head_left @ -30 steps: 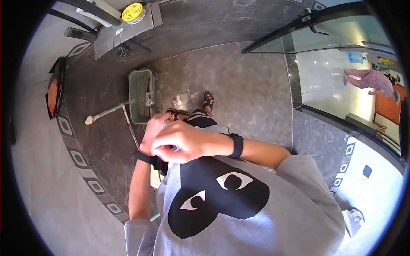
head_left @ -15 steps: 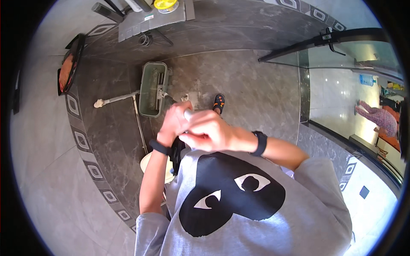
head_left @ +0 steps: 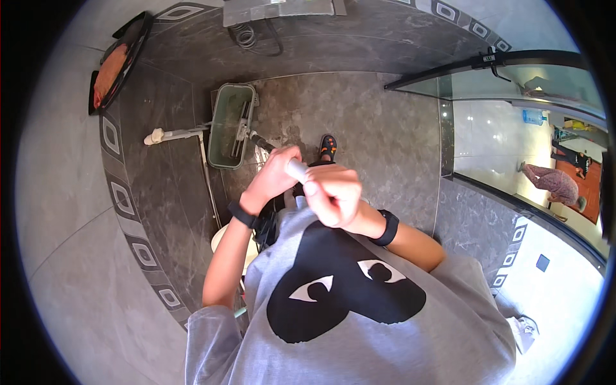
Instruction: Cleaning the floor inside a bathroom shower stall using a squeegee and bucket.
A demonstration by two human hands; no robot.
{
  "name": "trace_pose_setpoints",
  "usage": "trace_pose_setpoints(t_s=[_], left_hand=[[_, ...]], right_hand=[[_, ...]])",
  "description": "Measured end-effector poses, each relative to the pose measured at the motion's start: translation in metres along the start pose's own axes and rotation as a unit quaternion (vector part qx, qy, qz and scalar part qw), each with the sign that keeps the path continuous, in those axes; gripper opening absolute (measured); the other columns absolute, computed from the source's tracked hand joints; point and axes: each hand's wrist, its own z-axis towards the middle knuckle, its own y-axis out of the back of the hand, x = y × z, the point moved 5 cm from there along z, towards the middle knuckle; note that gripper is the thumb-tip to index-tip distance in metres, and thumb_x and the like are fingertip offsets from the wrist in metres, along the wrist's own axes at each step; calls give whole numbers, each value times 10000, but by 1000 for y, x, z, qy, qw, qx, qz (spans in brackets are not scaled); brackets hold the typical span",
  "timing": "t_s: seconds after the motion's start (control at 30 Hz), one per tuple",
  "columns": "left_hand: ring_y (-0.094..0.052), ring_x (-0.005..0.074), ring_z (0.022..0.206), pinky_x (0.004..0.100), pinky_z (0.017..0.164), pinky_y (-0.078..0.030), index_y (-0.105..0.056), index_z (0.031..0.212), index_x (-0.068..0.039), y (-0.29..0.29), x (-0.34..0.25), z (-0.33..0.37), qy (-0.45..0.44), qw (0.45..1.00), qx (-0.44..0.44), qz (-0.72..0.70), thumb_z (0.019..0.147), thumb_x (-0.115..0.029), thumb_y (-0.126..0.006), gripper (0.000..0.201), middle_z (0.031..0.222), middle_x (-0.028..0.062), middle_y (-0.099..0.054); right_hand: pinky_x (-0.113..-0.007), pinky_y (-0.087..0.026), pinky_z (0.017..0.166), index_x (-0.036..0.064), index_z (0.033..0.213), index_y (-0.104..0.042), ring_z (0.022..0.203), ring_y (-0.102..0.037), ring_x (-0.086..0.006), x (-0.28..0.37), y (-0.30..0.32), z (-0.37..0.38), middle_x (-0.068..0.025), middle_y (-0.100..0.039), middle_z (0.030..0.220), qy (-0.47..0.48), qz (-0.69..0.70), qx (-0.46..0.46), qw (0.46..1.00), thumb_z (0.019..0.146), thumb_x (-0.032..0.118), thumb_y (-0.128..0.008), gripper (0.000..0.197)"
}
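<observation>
One pole point(head_left: 296, 169) is slanting across the head view, its pale part showing between the left hand point(head_left: 276, 174) and the right hand point(head_left: 336, 195), its dark lower part reaching toward a green-grey bucket point(head_left: 217, 125). The left hand is curling its fingers around the pole; the right hand is wrapping its fingers around the upper part, nearer the grey shirt point(head_left: 462, 321). The bucket is standing on the floor point(head_left: 385, 135), with a white pipe point(head_left: 176, 135) running just beside it. One dark shoe point(head_left: 328, 147) is resting right of the bucket. Farther right, another person point(head_left: 555, 185) is standing near a glass door point(head_left: 558, 76).
</observation>
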Motion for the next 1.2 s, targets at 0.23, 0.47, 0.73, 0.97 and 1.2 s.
trace_pose_setpoints(t_s=[0.23, 0.47, 0.73, 0.97, 1.2], left_hand=[[-533, 337, 706, 412, 658, -428, -467, 730, -9, 5, 3, -29, -80, 995, -40, -32, 744, -145, -674, 248, 697, 152, -538], [-541, 335, 672, 395, 629, -434, -487, 737, -12, 20, -5, -29, -73, 996, -35, -38, 726, -168, -687, 254, 692, 156, -547], [-583, 311, 685, 357, 623, -456, -533, 775, -16, 11, 5, -25, 34, 997, -60, -24, 721, -203, -677, 241, 712, 156, -583], [-558, 364, 719, 412, 679, -433, -495, 744, -24, -7, -5, -5, 45, 992, -117, 6, 698, -112, -644, 179, 735, 166, -574], [-570, 364, 719, 405, 642, -450, -494, 738, -20, -18, -13, -3, 78, 986, -145, -12, 655, -235, -698, 308, 729, 170, -579]], right_hand=[[-300, -322, 416, 0, 532, -391, 408, -389, -165, 26, -27, -8, -68, -409, 478, -34, 14, -7, 999, 922, 51, -417, 394], [-288, -331, 418, 4, 539, -392, 413, -388, -139, 35, -34, 5, -52, -408, 473, -30, -25, -2, 999, 947, 86, -419, 417], [-286, -282, 391, 32, 524, -343, 373, -370, -133, 19, -19, 12, -22, -374, 450, 5, 61, 4, 998, 979, 138, -364, 469], [-343, -300, 409, 21, 542, -412, 387, -391, -209, -3, 11, -1, -70, -389, 474, -80, 62, -17, 995, 859, 43, -481, 325], [-350, -287, 407, 41, 526, -414, 375, -380, -207, 1, 19, 1, -64, -397, 467, 9, 39, 33, 999, 856, 59, -533, 352]])
